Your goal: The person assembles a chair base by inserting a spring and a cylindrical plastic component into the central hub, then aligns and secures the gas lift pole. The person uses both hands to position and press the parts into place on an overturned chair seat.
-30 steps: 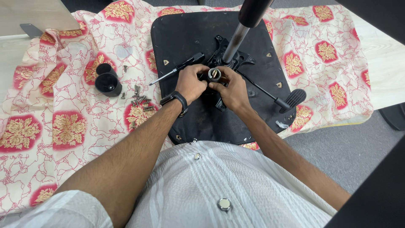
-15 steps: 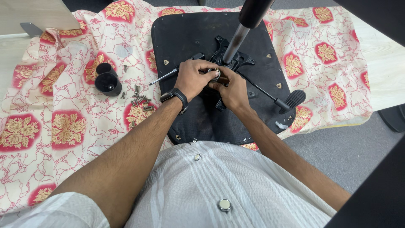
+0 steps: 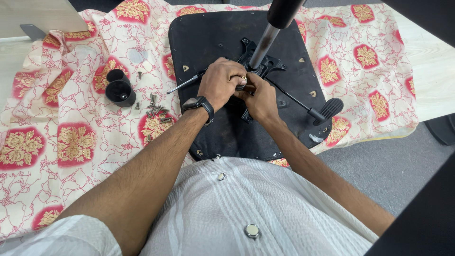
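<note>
Head view: both hands — left hand, right hand — close round a small knob on the upturned seat's mechanism on the worktop — it might slip among loose screws.

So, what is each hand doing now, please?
Left hand: closed over a small part on the chair mechanism.
Right hand: fingers closed at the same part.
</note>
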